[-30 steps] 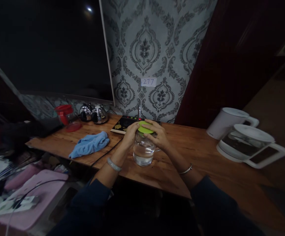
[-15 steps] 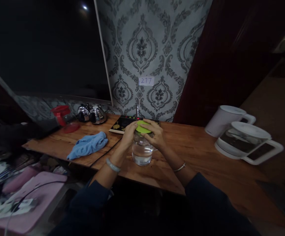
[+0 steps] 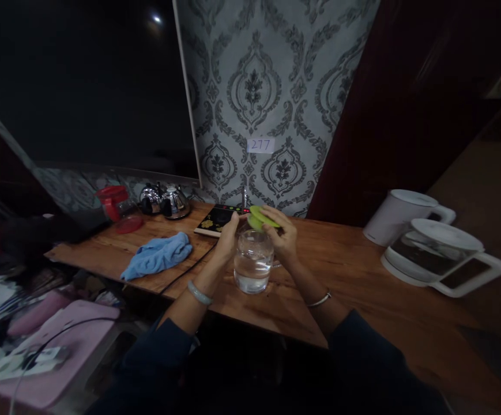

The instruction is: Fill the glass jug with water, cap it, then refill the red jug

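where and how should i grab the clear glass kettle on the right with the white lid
Probably by its white loop handle, coming from the right: it juts out that way, leaving a gap to grip through, whereas the wide clear glass body offers little to hook.

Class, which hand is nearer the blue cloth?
Left. The left hand is right of the blue cloth, beside the jar; the right hand, farther right, holds the green lid.

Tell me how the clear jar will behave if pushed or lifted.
The clear jar probably feels heavy for its size, since it holds water. It looks smooth and glassy, so stiff and perhaps slippery. With the green lid raised in the right hand, water might slosh out.
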A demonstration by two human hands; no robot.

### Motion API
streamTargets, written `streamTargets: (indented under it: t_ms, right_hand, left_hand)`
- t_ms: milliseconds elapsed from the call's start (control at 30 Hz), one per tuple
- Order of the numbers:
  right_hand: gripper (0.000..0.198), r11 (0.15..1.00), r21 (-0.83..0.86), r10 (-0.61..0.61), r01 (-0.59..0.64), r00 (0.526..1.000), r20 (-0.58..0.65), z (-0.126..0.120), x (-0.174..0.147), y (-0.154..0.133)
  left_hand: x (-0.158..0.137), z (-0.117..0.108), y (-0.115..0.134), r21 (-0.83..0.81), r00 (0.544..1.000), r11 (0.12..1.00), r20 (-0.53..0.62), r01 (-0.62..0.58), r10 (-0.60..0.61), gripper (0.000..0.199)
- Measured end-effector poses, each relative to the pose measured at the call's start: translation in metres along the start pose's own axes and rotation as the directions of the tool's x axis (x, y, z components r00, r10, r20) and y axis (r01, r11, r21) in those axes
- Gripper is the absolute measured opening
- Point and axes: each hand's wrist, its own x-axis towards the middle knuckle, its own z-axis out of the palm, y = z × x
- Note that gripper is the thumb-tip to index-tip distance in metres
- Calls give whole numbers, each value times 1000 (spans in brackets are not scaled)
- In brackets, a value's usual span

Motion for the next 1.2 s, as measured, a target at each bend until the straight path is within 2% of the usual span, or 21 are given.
streamTargets:
  t_ms: [100,167,200,267,367,433,533,633,733,800,933,1033,1200]
  right_hand:
    - [34,991,77,116,-108,988,-98,0,5,-7]
    - [34,978,138,172,-159,982,-84,0,5,-11]
    - [35,968,170,200,-186,977,-69,0,5,-12]
    - [38,939,245,262,-243,964,-47,-1,3,-16]
    - [43,864,371,373,-339,928,-21,-3,-1,-22]
    - [43,809,431,436,-400,900,16,-5,-3,-29]
    - [45,726,477,503,-495,856,121,-9,-4,-43]
    - [52,655,504,539,-564,815,212,-14,-6,-54]
    - [51,645,534,525,-547,824,210,-19,-11,-59]
    - [44,714,510,489,-480,863,127,-23,-17,-61]
    - [39,883,320,372,-344,928,-29,-28,-32,-65]
    - [29,930,229,312,-287,947,-79,-29,-36,-71]
    - [15,969,150,225,-194,948,-225,-30,-33,-77]
  left_hand:
    - [-6,2,7,53,999,998,-28,-39,40,51]
    - [-13,5,18,236,982,961,-88,-144,169,41]
    - [-17,7,25,344,962,915,-96,-210,256,37]
    - [-26,13,39,520,915,786,-20,-335,403,35]
    - [-36,21,57,625,864,624,179,-470,472,29]
    - [-40,25,64,652,841,561,244,-511,483,22]
    - [-44,28,73,673,828,521,262,-525,495,13]
    - [-47,30,79,675,840,531,270,-513,470,8]
    - [-51,31,82,660,866,587,213,-469,452,8]
    - [-54,32,81,618,895,670,138,-412,424,9]
    - [-57,31,77,480,942,824,19,-302,334,15]
    - [-58,32,75,433,948,852,15,-293,319,17]
    - [-63,37,71,457,944,835,39,-307,326,15]
